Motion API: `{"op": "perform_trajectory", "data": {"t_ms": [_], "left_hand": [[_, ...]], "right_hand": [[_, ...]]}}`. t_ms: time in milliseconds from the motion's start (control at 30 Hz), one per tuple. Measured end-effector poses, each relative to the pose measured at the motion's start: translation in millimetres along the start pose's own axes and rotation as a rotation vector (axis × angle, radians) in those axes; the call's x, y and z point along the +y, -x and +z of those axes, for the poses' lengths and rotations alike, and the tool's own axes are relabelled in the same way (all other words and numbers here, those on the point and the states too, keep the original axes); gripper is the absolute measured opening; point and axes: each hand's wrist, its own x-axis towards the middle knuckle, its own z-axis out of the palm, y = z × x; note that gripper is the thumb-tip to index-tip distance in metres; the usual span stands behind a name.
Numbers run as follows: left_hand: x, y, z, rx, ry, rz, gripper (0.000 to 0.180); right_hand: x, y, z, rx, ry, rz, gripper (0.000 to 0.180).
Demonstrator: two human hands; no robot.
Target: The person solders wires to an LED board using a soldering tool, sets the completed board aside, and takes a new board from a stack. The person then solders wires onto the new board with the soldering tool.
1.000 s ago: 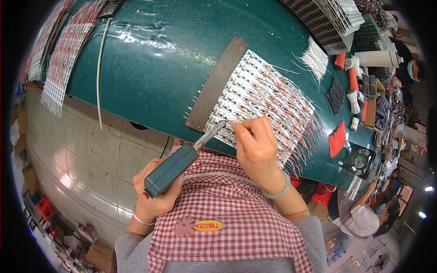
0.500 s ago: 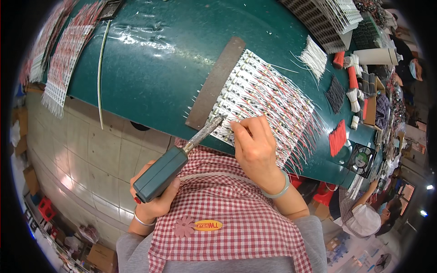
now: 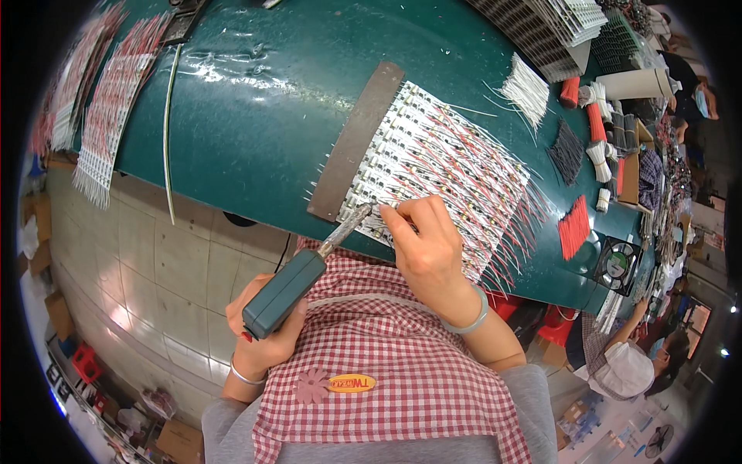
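Note:
My left hand (image 3: pixel 267 329) is wrapped round the dark green body of a gun-shaped soldering iron (image 3: pixel 284 294). The iron's metal tip rests at the near-left part of a white circuit board panel (image 3: pixel 386 158), which carries rows of small parts and many red, white and black wires. My right hand (image 3: pixel 429 243) is over the panel's near edge, thumb and forefinger pinched together close beside the tip. Whatever the pinch holds is too small to make out. A flat brown metal bar (image 3: pixel 355 143) lies along the panel's left side, with thin wire ends poking out beyond it.
Bundles of white wires (image 3: pixel 526 91), black wires (image 3: pixel 568 152) and red wires (image 3: pixel 573 228) lie right of the panel. A small fan (image 3: pixel 618 264) sits near the table's right corner. Wired panels (image 3: pixel 120 100) hang over the left edge. Another person (image 3: pixel 622 367) is at the lower right.
The whole view has shifted slightly. The soldering iron's body has swung a little to the right, its tip staying near the same part of the panel. My right fingers remain pinched beside it.

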Motion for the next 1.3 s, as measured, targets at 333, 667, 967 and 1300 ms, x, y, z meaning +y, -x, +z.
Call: {"op": "perform_trajectory", "data": {"t_ms": [333, 667, 967, 1300], "left_hand": [[-1, -1, 2, 0.027, 0.022, -0.003, 0.021], [-7, 7, -2, 0.025, 0.065, -0.037, 0.025], [-18, 18, -3, 0.111, 0.115, -0.149, 0.028], [-21, -8, -26, 0.32, 0.069, 0.097, 0.033]], "right_hand": [[-2, 0, -1, -0.039, 0.06, -0.062, 0.029], [-4, -1, 0, -0.023, 0.062, -0.042, 0.03], [7, 16, -25, 0.032, -0.047, 0.055, 0.025], [134, 105, -143, 0.483, 0.494, 0.771, 0.014]]}}
